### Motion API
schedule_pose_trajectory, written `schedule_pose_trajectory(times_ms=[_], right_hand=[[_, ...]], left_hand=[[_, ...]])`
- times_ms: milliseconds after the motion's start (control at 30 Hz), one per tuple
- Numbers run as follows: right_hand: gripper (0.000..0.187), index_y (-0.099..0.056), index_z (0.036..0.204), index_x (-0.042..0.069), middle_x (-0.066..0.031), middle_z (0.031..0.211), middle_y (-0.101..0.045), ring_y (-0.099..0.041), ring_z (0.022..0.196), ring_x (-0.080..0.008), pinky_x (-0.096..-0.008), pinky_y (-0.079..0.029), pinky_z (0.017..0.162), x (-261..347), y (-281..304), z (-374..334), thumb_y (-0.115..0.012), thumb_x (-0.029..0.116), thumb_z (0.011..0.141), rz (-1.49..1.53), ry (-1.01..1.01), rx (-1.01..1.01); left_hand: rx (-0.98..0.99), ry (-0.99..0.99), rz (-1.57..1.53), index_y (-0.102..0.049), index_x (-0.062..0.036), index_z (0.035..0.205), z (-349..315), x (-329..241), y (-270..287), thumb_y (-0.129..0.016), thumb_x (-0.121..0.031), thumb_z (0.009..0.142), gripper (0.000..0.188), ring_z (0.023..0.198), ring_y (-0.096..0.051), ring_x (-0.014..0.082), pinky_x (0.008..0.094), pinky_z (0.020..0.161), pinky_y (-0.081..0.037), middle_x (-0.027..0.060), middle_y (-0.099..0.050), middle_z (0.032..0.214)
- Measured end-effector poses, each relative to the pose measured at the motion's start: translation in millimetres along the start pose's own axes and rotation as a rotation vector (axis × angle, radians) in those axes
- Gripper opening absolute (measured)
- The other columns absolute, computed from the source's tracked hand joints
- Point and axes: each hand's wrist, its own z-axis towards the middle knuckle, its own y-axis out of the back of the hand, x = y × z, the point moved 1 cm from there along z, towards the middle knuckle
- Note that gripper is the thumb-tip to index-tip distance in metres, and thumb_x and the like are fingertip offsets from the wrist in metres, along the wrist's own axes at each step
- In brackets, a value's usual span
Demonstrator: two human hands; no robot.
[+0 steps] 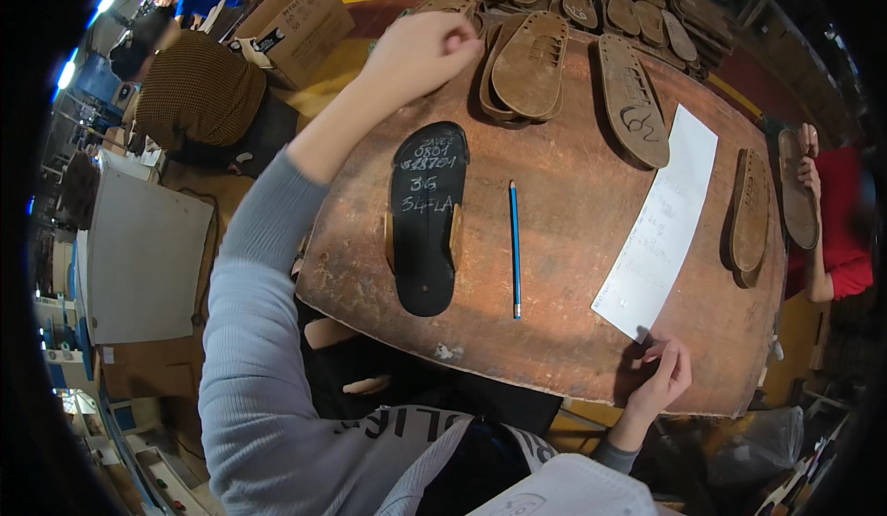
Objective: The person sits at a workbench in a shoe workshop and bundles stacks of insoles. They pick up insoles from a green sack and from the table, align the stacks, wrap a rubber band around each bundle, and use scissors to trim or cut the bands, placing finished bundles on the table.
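My left hand [427, 52] is raised over the far left part of the table, its fingers curled in and nothing visible in them. It is beside a pair of brown footwear soles [531, 65] with holes along the edges. My right hand [661, 379] rests at the table's near edge, fingers loosely bent and apart, holding nothing, close to the lower end of a white paper strip [658, 230] with faint writing. Between my arms lie a black sole-shaped template [425, 248] with pale handwriting and brown side pieces, and a blue pencil [515, 253].
More brown soles [633, 100] lie on the worn table [554, 350], with stacks [637, 12] beyond its far edge. At right, a person in red holds a sole [797, 188] near another pair [749, 216]. People and a cardboard box [296, 31] are at upper left.
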Motion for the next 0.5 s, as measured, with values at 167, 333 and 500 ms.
schedule_pose_trajectory(times_ms=[167, 333, 500], right_hand=[[0.024, -0.066, 0.096, -0.005, -0.0041, 0.075, -0.059, -0.052, 0.07, -0.0096, -0.0236, -0.042, 0.065, 32, -13, 5, -0.051, 0.013, 0.099, -0.063, 0.184, 0.073], [0.021, -0.064, 0.108, -0.003, -0.0135, 0.1, -0.063, -0.061, 0.094, -0.0236, -0.0312, -0.047, 0.083, 98, -77, 46, -0.059, 0.004, 0.089, -0.53, 0.605, 0.462], [0.074, -0.038, 0.145, 0.014, -0.0236, 0.139, -0.041, -0.046, 0.127, -0.0386, -0.0438, -0.039, 0.106, 97, -202, 113, -0.072, 0.034, 0.083, -0.623, 0.574, 0.667]], left_hand=[[-0.365, -0.172, -0.779, -0.064, -0.0055, 0.085, -146, -48, 101, -0.062, -0.018, 0.09, 0.014, 0.063, -0.049, 0.0093, 0.026, 0.057, -0.039, -0.0015, -0.054, 0.071], [-0.039, -0.9, -1.469, -0.063, -0.0234, 0.124, -216, -85, 180, -0.061, -0.019, 0.095, 0.029, 0.054, -0.05, 0.0093, 0.0221, 0.052, -0.041, 0.0008, -0.055, 0.067], [0.049, -0.91, -1.655, -0.059, -0.0074, 0.078, -240, -78, 206, -0.08, -0.006, 0.075, 0.021, 0.048, -0.062, 0.0182, 0.027, 0.045, -0.052, 0.0114, -0.066, 0.061]])
